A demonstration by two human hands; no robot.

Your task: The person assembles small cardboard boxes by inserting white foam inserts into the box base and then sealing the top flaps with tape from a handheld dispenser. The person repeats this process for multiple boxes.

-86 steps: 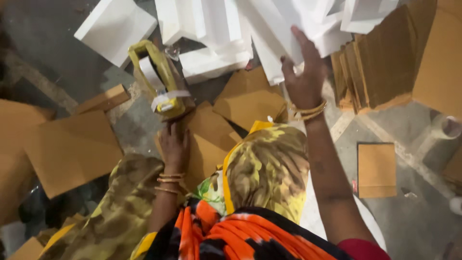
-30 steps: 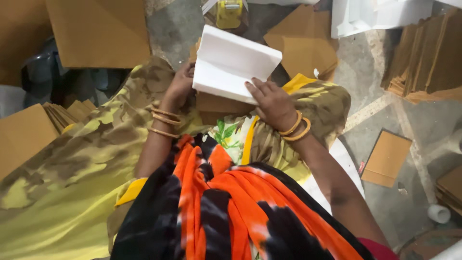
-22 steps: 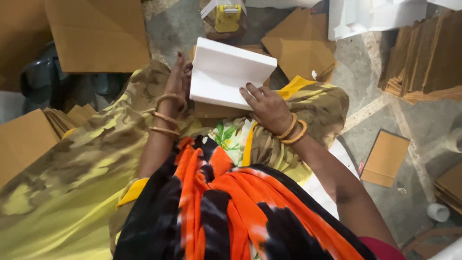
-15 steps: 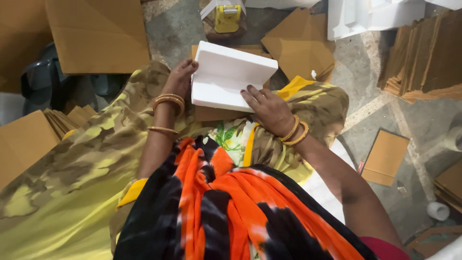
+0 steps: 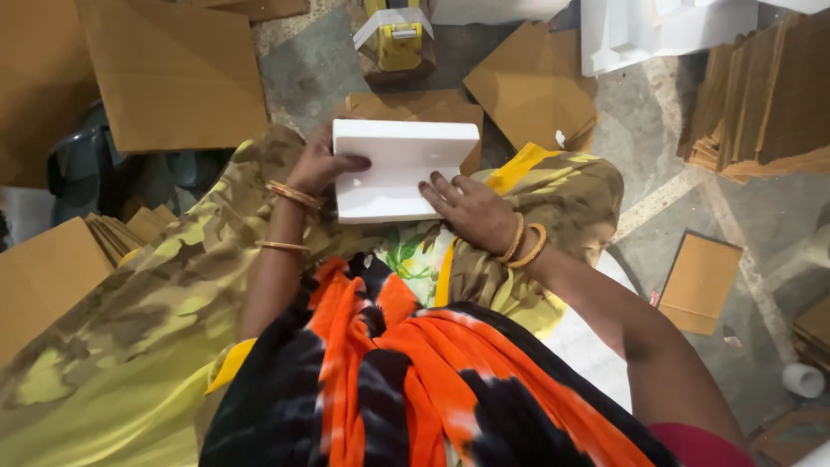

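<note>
A white foam block (image 5: pixel 396 169) with a raised ledge along its far edge rests on my lap. My left hand (image 5: pixel 324 164) grips its left side, thumb lying on top. Fingers of my right hand (image 5: pixel 467 206) press on the block's near right corner. Both wrists wear gold bangles. Yellow-green patterned cloth (image 5: pixel 553 195) and an orange-black scarf (image 5: pixel 406 372) cover my lap below the block.
Flat brown cardboard sheets (image 5: pixel 173 73) lie on the grey floor around me. A tape dispenser with yellow parts (image 5: pixel 393 39) stands ahead. White foam pieces (image 5: pixel 640 30) and a stack of cardboard (image 5: pixel 769 95) sit at the right. A tape roll (image 5: pixel 802 379) lies at the lower right.
The foam block was pulled from the pile ahead onto my lap. It has turned flatter and squarer to me, and my left thumb has come over its top.
</note>
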